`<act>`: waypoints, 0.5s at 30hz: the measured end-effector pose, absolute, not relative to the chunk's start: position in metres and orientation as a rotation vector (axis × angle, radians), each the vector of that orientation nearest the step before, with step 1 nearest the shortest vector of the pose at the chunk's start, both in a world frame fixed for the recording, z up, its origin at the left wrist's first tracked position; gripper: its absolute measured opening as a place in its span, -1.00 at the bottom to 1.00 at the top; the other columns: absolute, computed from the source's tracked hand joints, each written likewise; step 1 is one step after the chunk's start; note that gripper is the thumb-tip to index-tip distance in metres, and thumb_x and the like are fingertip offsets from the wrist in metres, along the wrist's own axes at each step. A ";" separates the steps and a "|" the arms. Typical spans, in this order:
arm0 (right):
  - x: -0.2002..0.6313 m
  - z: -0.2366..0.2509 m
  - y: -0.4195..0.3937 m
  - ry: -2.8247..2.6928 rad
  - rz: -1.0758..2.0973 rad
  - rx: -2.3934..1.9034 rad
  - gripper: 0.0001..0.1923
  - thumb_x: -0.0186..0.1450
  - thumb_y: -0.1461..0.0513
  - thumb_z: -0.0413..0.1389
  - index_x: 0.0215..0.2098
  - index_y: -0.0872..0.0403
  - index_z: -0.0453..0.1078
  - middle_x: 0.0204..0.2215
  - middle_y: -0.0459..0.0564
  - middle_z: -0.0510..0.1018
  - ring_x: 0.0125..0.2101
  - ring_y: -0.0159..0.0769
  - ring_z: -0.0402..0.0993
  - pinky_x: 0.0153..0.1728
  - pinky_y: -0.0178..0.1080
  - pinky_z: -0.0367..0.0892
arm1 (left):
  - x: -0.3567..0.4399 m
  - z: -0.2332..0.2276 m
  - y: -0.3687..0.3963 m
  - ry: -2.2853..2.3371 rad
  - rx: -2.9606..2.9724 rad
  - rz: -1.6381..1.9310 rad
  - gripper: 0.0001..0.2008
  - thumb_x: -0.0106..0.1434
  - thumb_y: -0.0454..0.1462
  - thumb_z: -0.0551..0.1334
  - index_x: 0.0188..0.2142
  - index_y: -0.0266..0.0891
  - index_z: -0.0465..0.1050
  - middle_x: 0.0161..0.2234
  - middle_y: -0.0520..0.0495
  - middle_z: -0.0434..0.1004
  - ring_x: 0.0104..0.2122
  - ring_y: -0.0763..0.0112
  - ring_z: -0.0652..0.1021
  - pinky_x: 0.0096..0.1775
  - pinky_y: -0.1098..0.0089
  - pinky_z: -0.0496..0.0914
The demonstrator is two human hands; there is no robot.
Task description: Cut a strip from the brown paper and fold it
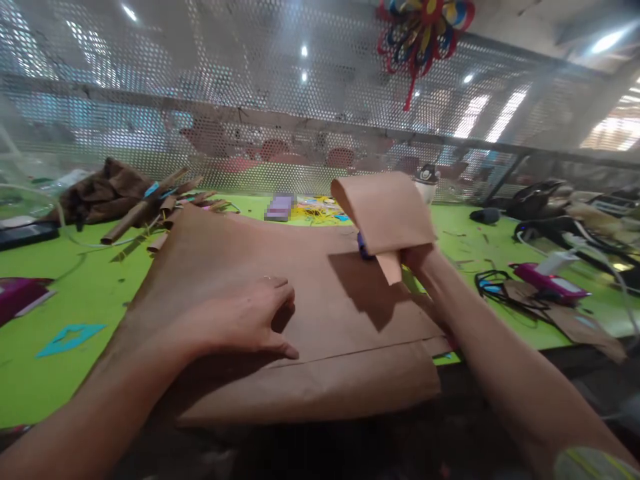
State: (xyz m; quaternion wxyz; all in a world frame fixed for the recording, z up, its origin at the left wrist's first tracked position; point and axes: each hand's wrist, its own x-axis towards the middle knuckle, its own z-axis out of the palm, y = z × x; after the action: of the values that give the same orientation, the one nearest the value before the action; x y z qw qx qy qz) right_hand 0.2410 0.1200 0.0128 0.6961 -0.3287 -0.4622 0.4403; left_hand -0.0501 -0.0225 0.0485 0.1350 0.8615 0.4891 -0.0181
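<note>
A large sheet of brown paper [280, 280] lies spread over the green table [75, 287], its near edge hanging past the table's front. My left hand [245, 320] rests palm down on the middle of the sheet, fingers slightly curled, a ring on one finger. My right hand [417, 257] grips a smaller piece of brown paper [387, 210] that stands lifted and curls over backward at its top. Something small and dark blue [364, 247] shows beside that hand; I cannot tell what it is.
Rolled brown paper tubes [145, 210] and a crumpled brown heap [107, 190] lie at the back left. A teal paper cutout [70, 337] sits at the left. Pink items, black cables and paper scraps [545, 283] lie at the right. A perforated metal screen [250, 100] backs the table.
</note>
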 end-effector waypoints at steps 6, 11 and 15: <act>0.245 0.023 0.113 -1.047 1.006 -0.892 -0.92 0.01 0.24 0.16 -0.54 0.09 0.35 -0.60 -0.11 0.46 -0.55 -0.35 0.40 -0.45 -0.25 0.42 | -0.055 0.039 -0.014 1.343 2.290 -0.058 -0.53 -0.05 0.04 0.27 -0.25 -0.20 0.35 -0.33 -0.02 0.44 -0.41 0.35 0.39 -0.42 0.41 0.19; 0.270 0.025 0.122 -0.881 0.990 -0.890 -0.95 -0.02 0.31 0.13 -0.55 0.11 0.32 -0.55 -0.08 0.49 -0.52 -0.36 0.42 -0.44 -0.29 0.44 | -0.061 0.042 -0.011 1.355 2.294 0.001 -0.56 -0.03 -0.01 0.28 -0.22 -0.20 0.35 -0.34 0.02 0.41 -0.40 0.37 0.37 -0.41 0.43 0.17; 0.278 0.019 0.126 -0.839 0.973 -0.922 -0.93 -0.04 0.31 0.13 -0.53 0.12 0.33 -0.54 -0.07 0.49 -0.52 -0.36 0.42 -0.45 -0.29 0.43 | -0.067 0.050 -0.009 1.258 2.324 0.063 -0.69 0.05 -0.06 0.22 -0.33 -0.25 0.37 -0.44 0.06 0.34 -0.44 0.43 0.32 -0.41 0.45 0.14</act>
State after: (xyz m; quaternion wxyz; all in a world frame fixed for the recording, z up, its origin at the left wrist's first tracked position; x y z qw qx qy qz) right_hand 0.2782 0.1262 0.0191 0.7034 -0.4147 -0.3769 0.4373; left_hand -0.0666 -0.0093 0.0495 0.2467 0.8519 0.4614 0.0232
